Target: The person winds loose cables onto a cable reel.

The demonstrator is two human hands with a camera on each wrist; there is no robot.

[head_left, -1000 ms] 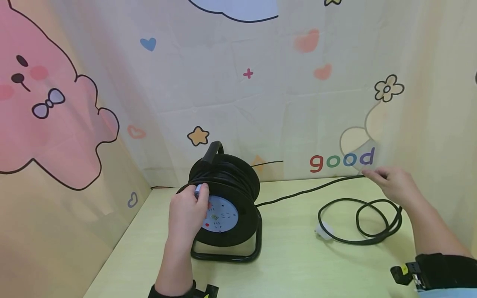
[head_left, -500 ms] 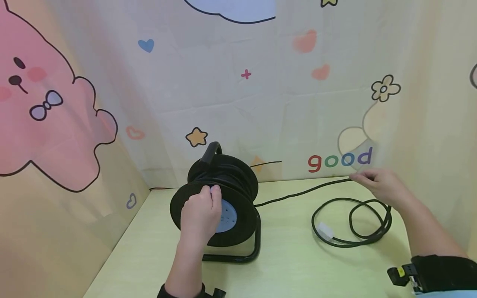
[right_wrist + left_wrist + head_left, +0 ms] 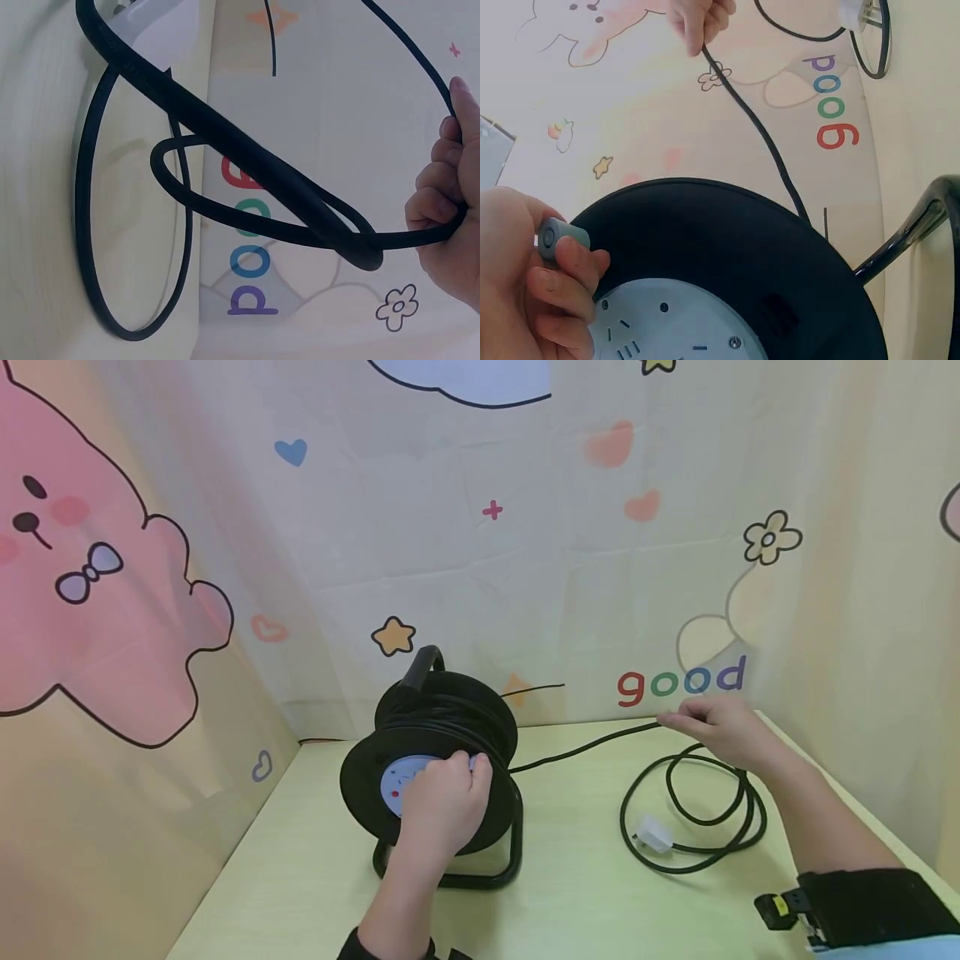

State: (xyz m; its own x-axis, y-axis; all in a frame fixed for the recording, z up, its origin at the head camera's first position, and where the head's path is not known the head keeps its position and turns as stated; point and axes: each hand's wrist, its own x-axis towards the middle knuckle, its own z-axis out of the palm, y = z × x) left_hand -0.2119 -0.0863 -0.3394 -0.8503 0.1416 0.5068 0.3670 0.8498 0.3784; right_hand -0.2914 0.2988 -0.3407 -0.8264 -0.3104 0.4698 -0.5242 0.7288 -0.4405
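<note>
A black cable reel (image 3: 360, 777) with a light-blue socket panel (image 3: 405, 777) stands on its tubular frame on the table. My left hand (image 3: 450, 797) grips the small grey-blue crank knob (image 3: 564, 238) on the reel's face, fingers curled round it in the left wrist view. To the right, my right hand (image 3: 716, 727) holds the black cable (image 3: 588, 746) that runs out from the reel, pinching it between thumb and fingers. Beyond that hand the cable falls in loose loops (image 3: 622, 814) on the table, ending in a white plug (image 3: 654, 833).
The pale table (image 3: 570, 902) backs onto a printed curtain (image 3: 450, 543) with cartoon figures and coloured letters. A black carry handle (image 3: 422, 670) sticks up from the reel's top. The reel's frame (image 3: 517, 843) rests in front of the curtain.
My left hand has swung the knob rightward across the reel's face. My right hand has moved left with the cable, nearer the reel, and the loops and plug have shifted.
</note>
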